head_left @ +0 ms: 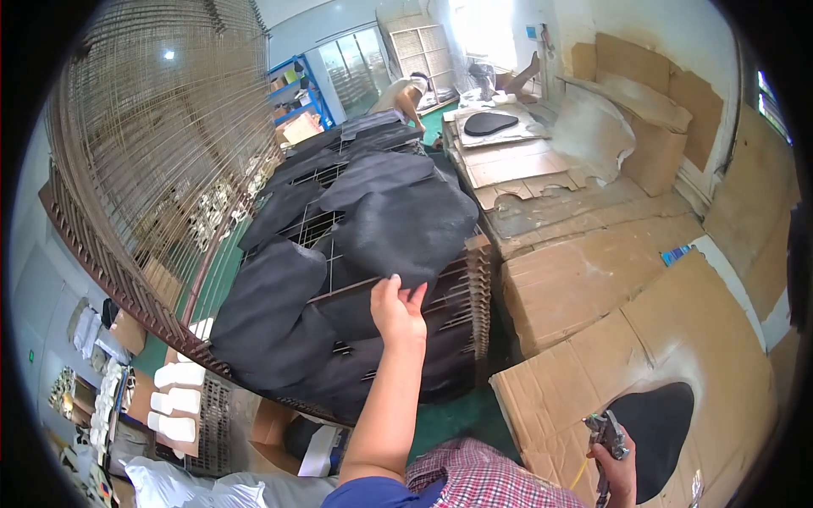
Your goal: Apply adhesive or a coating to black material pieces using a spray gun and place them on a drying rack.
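My left hand (399, 318) reaches forward and pinches the near edge of a limp black sheet (408, 222), which looks like leather. That sheet lies over a wire rack (478, 292), where several similar black pieces (275, 288) overlap. At the lower right my right hand (622, 476) is wrapped round a metal spray gun (606, 430) with a thin yellow hose. Beside the gun, a rounded black piece (657, 436) lies flat on a cardboard-covered bench (576, 394).
On the left, a tall hinged stack of wire racks (161, 144) tilts upward. A cardboard-covered bench (593, 262) runs along the right, with another black piece (491, 124) at its far end. A person (405, 95) bends beyond the rack. White blocks (176, 400) sit at lower left.
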